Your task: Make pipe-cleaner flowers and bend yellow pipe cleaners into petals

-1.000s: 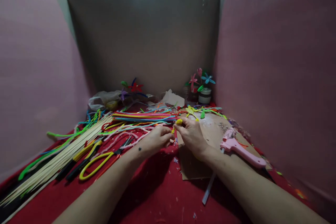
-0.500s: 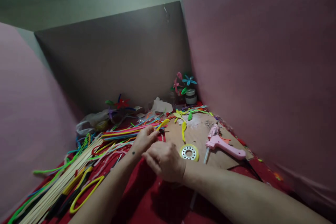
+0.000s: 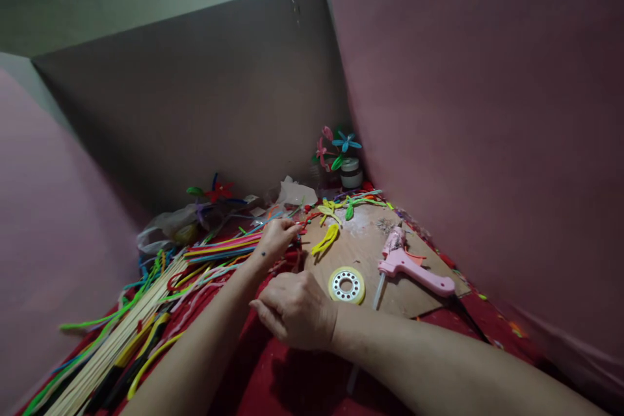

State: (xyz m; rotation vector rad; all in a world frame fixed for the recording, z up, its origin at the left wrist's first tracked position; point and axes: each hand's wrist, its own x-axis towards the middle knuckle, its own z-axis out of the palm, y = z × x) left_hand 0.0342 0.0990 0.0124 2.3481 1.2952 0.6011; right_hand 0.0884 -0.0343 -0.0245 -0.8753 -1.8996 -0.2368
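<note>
My left hand [image 3: 280,238] is over the left edge of the wooden board [image 3: 414,299], fingers stretched to the right and slightly apart, with nothing visible in them. Just beyond its fingertips, bent yellow pipe cleaner pieces [image 3: 325,242] lie together on the board. Closer to me, my right hand [image 3: 296,311] is closed with its back up; what its fingers hold, if anything, is hidden. To the right of that hand is a roll of yellow tape [image 3: 346,285]. A bundle of coloured pipe cleaners [image 3: 221,248] lies beside my left wrist.
A pink glue gun [image 3: 414,270] rests on the board's right side. Thin wooden sticks [image 3: 124,328] and black-and-yellow handled pliers [image 3: 149,344] lie at left. Behind are a plastic bag [image 3: 168,227], pipe cleaner flowers [image 3: 347,142] and a lidded jar [image 3: 351,173].
My left hand has let go of the yellow pipe cleaner piece, which now lies beside the other on the board. The right hand stays closed. The view has shifted slightly.
</note>
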